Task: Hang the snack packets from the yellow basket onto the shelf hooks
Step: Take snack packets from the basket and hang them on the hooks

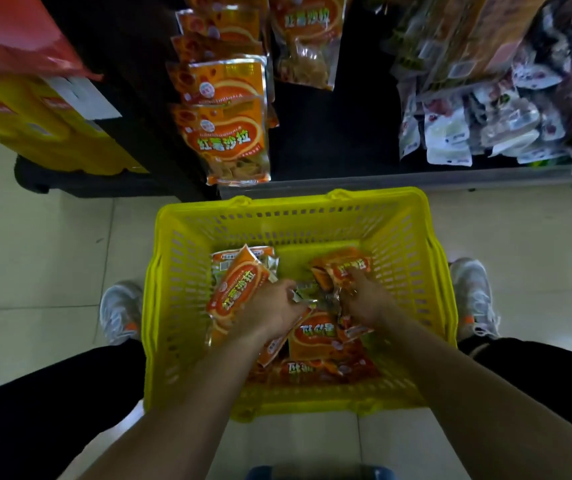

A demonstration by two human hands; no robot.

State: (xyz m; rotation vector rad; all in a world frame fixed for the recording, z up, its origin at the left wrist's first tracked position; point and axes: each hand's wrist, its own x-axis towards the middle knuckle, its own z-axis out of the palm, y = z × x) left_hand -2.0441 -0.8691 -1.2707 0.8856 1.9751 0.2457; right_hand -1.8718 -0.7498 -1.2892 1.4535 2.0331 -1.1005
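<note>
A yellow plastic basket [291, 216] stands on the floor between my feet and holds several orange snack packets [315, 336]. Both hands are down inside it. My left hand [270, 311] grips an orange packet [239, 289] that tilts up against the basket's left side. My right hand [367, 301] pinches another orange packet [343, 270] near the middle right. Just beyond the basket, matching orange packets [227, 133] hang in a column on the dark shelf, and a second column [307, 39] hangs to their right.
The dark shelf unit [333, 133] rises straight ahead, its base rail close to the basket's far rim. Pale and mixed packets [478, 126] hang at the right. Yellow cartons [35, 129] are stacked at the left. My shoes [122, 311] flank the basket on pale tiles.
</note>
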